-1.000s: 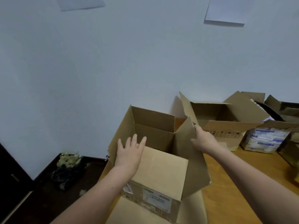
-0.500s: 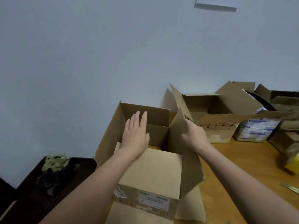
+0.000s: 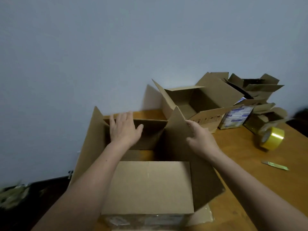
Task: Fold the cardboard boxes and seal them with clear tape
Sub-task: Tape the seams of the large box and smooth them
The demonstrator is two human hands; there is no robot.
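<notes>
Wooden table (image 3: 233, 147) carries the box (image 3: 148, 185): left hand (image 3: 125, 130) flat, pressing its far flap (image 3: 153, 130) inward; right hand (image 3: 200, 139) grips its right flap (image 3: 180, 130), ready to fold; tape (image 3: 271, 138) lies right of the box.

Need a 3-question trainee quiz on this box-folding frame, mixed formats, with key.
1. Fill in: the yellowish clear tape roll sits on the wooden ____.
2. True or false: the left hand lies flat on the far flap of the nearest brown cardboard box.
3. The right hand grips: A) the tape roll B) the box's right flap C) nothing.
Key: 1 table; 2 true; 3 B.
</notes>
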